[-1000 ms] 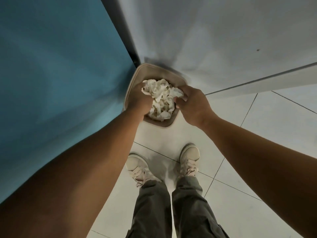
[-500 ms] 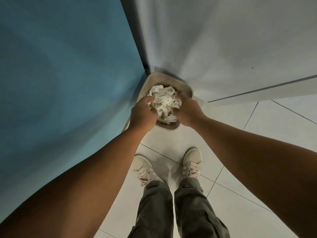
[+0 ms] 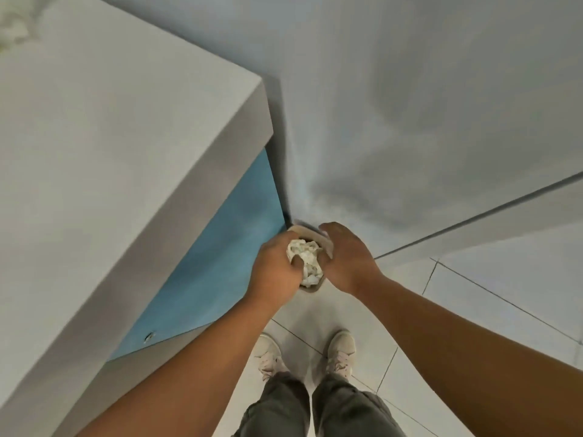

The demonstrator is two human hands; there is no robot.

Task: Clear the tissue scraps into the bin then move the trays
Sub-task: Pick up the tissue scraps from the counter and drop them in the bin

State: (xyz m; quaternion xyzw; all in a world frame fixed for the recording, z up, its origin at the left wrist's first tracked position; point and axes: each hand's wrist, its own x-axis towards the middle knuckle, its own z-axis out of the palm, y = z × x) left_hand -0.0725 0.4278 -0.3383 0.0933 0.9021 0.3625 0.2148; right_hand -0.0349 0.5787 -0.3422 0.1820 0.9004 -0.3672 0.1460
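Observation:
A beige bin stands on the floor in the corner between the blue cabinet side and the wall. Directly over its mouth is a wad of white tissue scraps, squeezed between both hands. My left hand grips the wad from the left, with its thumb curled over the paper. From the right, my right hand cups the wad, its fingers reaching over the bin's far rim. Most of the bin is hidden under the hands. More white scraps lie blurred on the counter at the top left.
A grey counter top with a blue side panel fills the left. The grey wall is behind the bin. My shoes stand on the white tiled floor just in front of the bin.
The view has pulled up and back, so the counter top now shows. Both hands have stayed over the bin and pressed closer together on the wad, which looks smaller.

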